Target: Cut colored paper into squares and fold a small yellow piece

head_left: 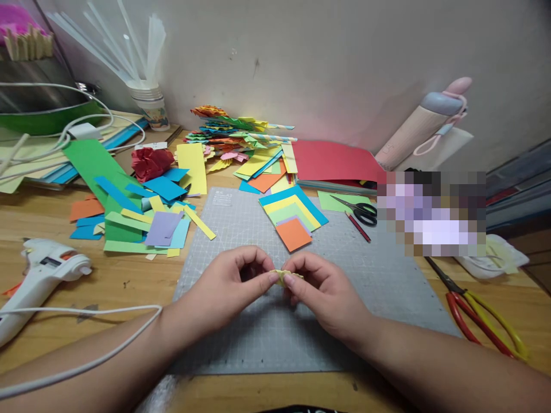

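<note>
Over the middle of the grey cutting mat (241,344), my left hand (235,278) and my right hand (325,289) meet. Between their thumbs and fingertips they pinch a small folded yellow paper (282,277), mostly hidden by the fingers. Both hands are closed on it. Just beyond them lies a fanned stack of square papers, with an orange square (293,233) on top and blue paper (316,211) at the bottom. A pencil (358,226) and black-handled scissors (361,211) rest to the right, by a light green paper (329,202).
A glue gun (47,275) lies at left, its white cable crossing my left forearm. Coloured paper scraps (163,229) pile up at back left. Pleated paper pieces (228,129) and a red sheet (331,160) sit along the wall. Large red-and-yellow-handled scissors (482,315) lie right.
</note>
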Tool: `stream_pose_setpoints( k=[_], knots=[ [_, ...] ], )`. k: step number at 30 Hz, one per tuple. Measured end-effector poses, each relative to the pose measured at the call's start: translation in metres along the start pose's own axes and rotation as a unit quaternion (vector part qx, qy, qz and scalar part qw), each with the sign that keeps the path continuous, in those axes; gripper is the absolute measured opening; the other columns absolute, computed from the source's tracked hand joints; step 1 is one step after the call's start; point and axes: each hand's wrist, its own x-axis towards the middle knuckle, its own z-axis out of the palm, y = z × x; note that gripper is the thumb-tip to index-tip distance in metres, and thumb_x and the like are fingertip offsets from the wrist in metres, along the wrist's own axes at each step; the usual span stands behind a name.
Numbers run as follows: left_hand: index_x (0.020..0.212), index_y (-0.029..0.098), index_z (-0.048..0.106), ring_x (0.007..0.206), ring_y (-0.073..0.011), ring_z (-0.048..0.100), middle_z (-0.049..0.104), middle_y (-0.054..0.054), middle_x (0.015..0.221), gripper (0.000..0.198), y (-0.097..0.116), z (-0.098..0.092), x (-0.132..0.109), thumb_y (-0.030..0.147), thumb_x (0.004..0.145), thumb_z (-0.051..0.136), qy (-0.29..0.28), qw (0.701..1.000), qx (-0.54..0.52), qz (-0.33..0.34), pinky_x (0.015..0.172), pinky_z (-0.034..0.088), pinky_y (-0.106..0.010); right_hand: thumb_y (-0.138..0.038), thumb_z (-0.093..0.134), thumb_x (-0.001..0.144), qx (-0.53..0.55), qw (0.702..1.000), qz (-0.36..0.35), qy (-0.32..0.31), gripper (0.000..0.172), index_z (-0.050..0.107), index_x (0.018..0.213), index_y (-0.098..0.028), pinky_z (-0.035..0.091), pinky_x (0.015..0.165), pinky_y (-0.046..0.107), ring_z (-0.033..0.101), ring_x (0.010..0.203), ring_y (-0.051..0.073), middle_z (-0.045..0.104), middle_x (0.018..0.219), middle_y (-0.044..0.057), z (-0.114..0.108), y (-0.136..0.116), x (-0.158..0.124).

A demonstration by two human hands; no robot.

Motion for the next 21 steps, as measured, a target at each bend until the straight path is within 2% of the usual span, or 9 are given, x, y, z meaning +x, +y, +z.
stream_pose_setpoints(
  k=[6,12,15,17,19,21],
  knots=[
    [0.081,0.017,0.058,0.076,-0.0138,0.054,0.059,0.001,0.078,0.014,-0.0002,-0.0018,-0.0007,0.031,0.084,0.059,-0.042,0.999,-0.033,0.007,0.071,0.041,-0.026,-0.034,0.061,0.083,-0.031,0.999,-0.025,0.005,0.017,0.056,0.076,-0.019,0.041,0.056,0.025,0.047,0.061,0.011,0.052,0.070,-0.001,-0.0004,-0.0025,-0.0020],
    [0.079,0.017,0.054,0.073,-0.0113,0.047,0.051,0.003,0.074,0.012,0.0010,-0.0043,0.0009,0.026,0.086,0.058,-0.140,0.982,-0.123,-0.020,0.072,0.038,-0.024,-0.030,0.060,0.084,-0.054,0.997,-0.054,-0.019,0.014,0.058,0.076,-0.019,0.040,0.057,0.026,0.047,0.061,0.012,0.052,0.066,-0.002,-0.0005,-0.0018,-0.0037],
    [0.079,0.017,0.053,0.076,-0.0117,0.048,0.051,0.002,0.078,0.012,0.0000,-0.0032,0.0018,0.025,0.087,0.056,-0.162,0.978,-0.132,-0.025,0.074,0.038,-0.025,-0.028,0.060,0.085,-0.037,0.998,-0.053,-0.025,0.012,0.058,0.077,-0.019,0.040,0.058,0.026,0.048,0.062,0.012,0.053,0.068,-0.002,-0.0006,-0.0011,-0.0047],
    [0.082,0.017,0.054,0.077,-0.0126,0.049,0.052,0.002,0.079,0.010,-0.0013,-0.0015,0.0016,0.026,0.087,0.056,-0.123,0.986,-0.116,-0.011,0.074,0.039,-0.026,-0.028,0.060,0.085,-0.014,0.998,-0.051,-0.015,0.013,0.056,0.077,-0.019,0.040,0.058,0.026,0.048,0.062,0.011,0.053,0.070,-0.001,-0.0002,-0.0012,-0.0051],
    [0.087,0.019,0.054,0.077,-0.0133,0.049,0.053,0.001,0.082,0.010,-0.0023,0.0000,0.0003,0.027,0.085,0.060,-0.032,0.997,-0.066,0.034,0.072,0.041,-0.027,-0.029,0.060,0.085,0.009,0.998,-0.057,0.000,0.014,0.055,0.077,-0.020,0.041,0.058,0.026,0.048,0.062,0.011,0.052,0.073,-0.001,0.0007,-0.0015,-0.0052],
    [0.087,0.020,0.055,0.079,-0.0136,0.050,0.053,0.001,0.084,0.010,-0.0024,0.0008,-0.0025,0.024,0.083,0.063,0.057,0.992,0.027,0.112,0.073,0.042,-0.027,-0.030,0.060,0.086,0.025,0.997,-0.066,0.015,0.014,0.054,0.077,-0.020,0.041,0.057,0.026,0.049,0.063,0.011,0.052,0.074,-0.001,0.0020,-0.0016,-0.0054]
  ],
)
